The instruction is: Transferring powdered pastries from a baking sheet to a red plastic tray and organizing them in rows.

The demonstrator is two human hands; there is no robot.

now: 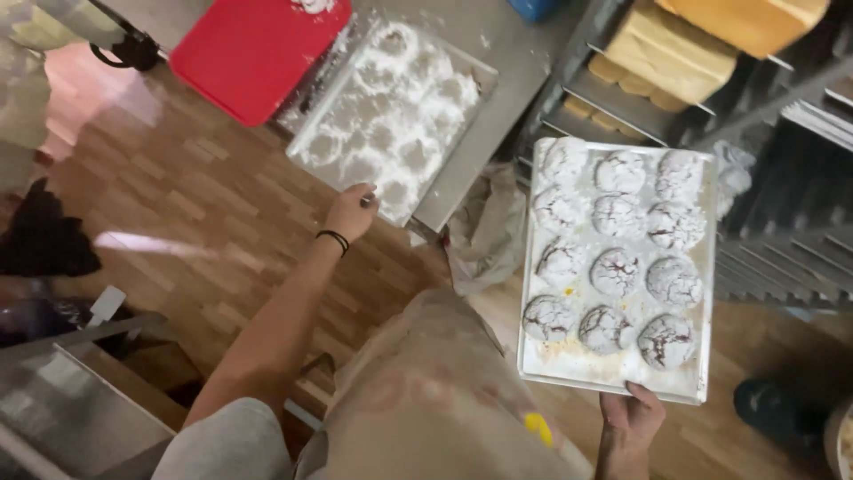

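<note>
Baking tray (702,267), twelve crackled sugar-dusted cookies (617,271) above right hand (629,416) gripping its near edge. Left hand (349,213) closed on floured tray (311,133), emptied, still on counter.

A: The near tray (702,267) looks like pale metal, matt, with a dusty white film. The cookies (617,271) on it are rough and cracked, dark under white powder.

B: And the far tray (462,124)?

A: Also metal, covered by loose powder (391,116), soft and grainy. The board (253,53) beside it is red plastic, smooth with a little shine. The floor (178,196) is wood planks, worn and matt. The apron (426,400) is cloth, stained.
</note>
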